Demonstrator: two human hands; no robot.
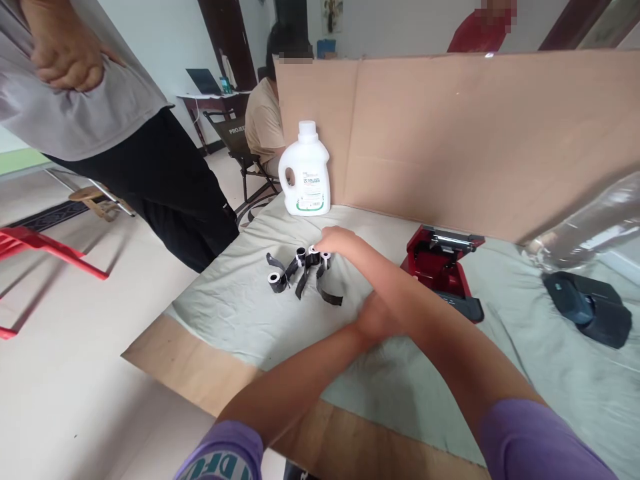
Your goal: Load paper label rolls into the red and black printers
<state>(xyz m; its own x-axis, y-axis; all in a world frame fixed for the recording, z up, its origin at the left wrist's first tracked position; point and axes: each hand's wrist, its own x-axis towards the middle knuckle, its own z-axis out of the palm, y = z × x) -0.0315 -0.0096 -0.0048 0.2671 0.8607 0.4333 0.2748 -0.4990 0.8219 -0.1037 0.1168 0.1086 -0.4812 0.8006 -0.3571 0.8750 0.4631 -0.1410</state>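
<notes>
My forearms cross, the right one over the left. My right hand (336, 239) reaches to a group of small rolls and has its bent fingers at the white top of one black ribbon roll (313, 257). Beside it stand more such rolls, among them a roll with a white core (275, 282) and a dark-topped roll (301, 257), their loose black strips curling over the cloth. My left hand (379, 316) is beside a red case-like device (440, 273) with its lid up; my right forearm hides its fingers and part of the device.
A white detergent bottle (307, 175) stands behind the rolls, against a cardboard screen (450, 133). To the right lie a dark grey device (587, 307) and clear plastic wrap (590, 220). A person (95, 120) stands at the table's left; another person (265, 117) sits behind.
</notes>
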